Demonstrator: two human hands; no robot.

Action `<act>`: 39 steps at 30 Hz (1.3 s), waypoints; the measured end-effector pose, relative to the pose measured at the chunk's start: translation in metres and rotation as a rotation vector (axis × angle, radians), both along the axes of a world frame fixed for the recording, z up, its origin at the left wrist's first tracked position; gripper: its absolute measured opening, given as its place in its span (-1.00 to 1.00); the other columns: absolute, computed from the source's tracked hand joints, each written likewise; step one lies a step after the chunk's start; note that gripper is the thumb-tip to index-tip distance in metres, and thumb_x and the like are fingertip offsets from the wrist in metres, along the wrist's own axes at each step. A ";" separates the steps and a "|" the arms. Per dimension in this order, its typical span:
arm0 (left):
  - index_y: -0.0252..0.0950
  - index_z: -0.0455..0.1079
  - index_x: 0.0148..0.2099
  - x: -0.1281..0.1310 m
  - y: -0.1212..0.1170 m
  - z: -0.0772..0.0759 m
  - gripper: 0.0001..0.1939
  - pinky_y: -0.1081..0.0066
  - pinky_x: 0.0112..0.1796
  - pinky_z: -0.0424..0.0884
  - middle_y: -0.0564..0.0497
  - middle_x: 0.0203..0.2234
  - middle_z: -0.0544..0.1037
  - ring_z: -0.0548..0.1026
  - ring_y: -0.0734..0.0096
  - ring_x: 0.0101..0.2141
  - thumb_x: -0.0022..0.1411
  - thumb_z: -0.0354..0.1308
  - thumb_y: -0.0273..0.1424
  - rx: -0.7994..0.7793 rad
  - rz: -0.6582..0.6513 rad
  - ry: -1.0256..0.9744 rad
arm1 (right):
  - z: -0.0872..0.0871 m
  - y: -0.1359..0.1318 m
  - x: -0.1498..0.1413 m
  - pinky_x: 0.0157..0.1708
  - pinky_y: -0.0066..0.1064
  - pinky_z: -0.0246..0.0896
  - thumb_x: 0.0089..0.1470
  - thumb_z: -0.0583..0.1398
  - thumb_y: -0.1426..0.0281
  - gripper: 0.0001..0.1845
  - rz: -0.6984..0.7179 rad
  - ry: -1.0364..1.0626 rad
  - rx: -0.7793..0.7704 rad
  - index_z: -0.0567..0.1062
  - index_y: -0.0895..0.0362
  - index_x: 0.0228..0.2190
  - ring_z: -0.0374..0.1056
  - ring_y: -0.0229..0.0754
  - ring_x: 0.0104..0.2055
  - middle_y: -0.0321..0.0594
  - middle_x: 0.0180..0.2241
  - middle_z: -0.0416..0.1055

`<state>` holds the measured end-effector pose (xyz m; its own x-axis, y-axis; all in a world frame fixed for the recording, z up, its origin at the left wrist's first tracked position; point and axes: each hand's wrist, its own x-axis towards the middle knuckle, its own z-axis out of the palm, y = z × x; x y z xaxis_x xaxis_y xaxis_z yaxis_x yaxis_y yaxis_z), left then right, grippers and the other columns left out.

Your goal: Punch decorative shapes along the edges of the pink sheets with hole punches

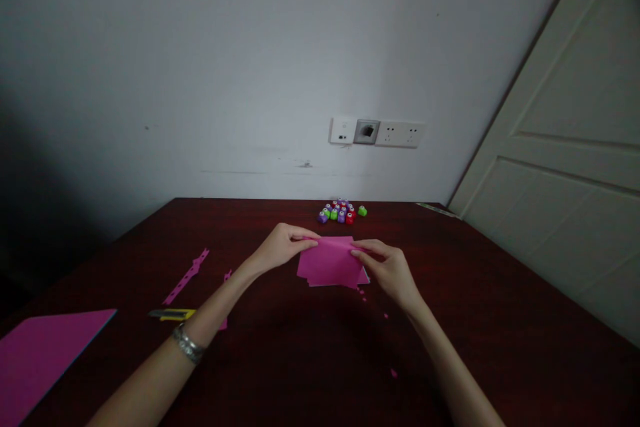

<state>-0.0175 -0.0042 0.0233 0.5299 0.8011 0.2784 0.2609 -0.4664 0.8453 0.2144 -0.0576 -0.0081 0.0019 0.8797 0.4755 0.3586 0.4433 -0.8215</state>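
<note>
A pink sheet of paper (334, 261) is held between my two hands over the middle of the dark red table. My left hand (281, 245) pinches its upper left corner between thumb and fingers. At the upper right corner, my right hand (387, 268) has the same kind of pinch. Edges of another pink piece show beneath the sheet, with a pale edge at the lower right. Small pink scraps (393, 373) lie on the table below my right hand.
Several small purple, green and red toy-like pieces (342, 211) cluster near the wall. A yellow utility knife (173, 314) and a pink strip with holes (187, 276) lie left. A large pink sheet (55, 353) occupies the near left. Sockets (400, 134) are on the wall.
</note>
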 end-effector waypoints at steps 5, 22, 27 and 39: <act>-0.25 0.51 -0.24 -0.001 -0.002 0.004 -0.80 0.35 -0.21 0.37 -0.04 -0.29 0.56 0.49 0.35 -0.28 0.10 0.13 -0.33 0.099 0.021 0.077 | -0.001 0.002 0.002 -0.25 -0.27 0.27 -0.07 0.22 0.26 -0.81 0.001 -0.074 0.015 0.51 0.09 -0.39 0.36 -0.12 -0.28 -0.17 -0.35 0.46; -0.28 0.49 -0.23 -0.003 -0.014 0.021 -0.74 0.45 -0.32 0.28 -0.05 -0.35 0.55 0.45 0.38 -0.37 0.08 0.13 -0.27 0.323 -0.065 0.356 | 0.009 -0.006 -0.007 -0.37 -0.37 0.29 -0.18 0.29 0.30 -0.83 0.122 0.153 -0.207 0.54 0.14 -0.51 0.41 -0.18 -0.42 -0.22 -0.49 0.52; -0.31 0.51 -0.27 0.010 -0.020 0.016 -0.73 0.48 -0.36 0.25 -0.02 -0.42 0.55 0.41 0.44 -0.43 0.14 0.07 -0.27 0.262 -0.090 0.322 | 0.010 -0.008 -0.010 -0.36 -0.37 0.31 -0.18 0.29 0.30 -0.80 0.179 0.158 -0.252 0.53 0.15 -0.45 0.42 -0.18 -0.40 -0.21 -0.46 0.53; -0.39 0.47 -0.39 0.002 0.003 -0.003 -0.71 0.54 -0.50 0.15 0.09 -0.61 0.38 0.21 0.59 -0.56 0.10 0.10 -0.24 -0.114 -0.327 0.243 | 0.006 -0.006 -0.007 -0.48 -0.46 0.20 -0.03 0.18 0.28 -0.79 0.249 -0.078 -0.272 0.54 0.17 -0.46 0.35 -0.25 -0.46 -0.23 -0.47 0.49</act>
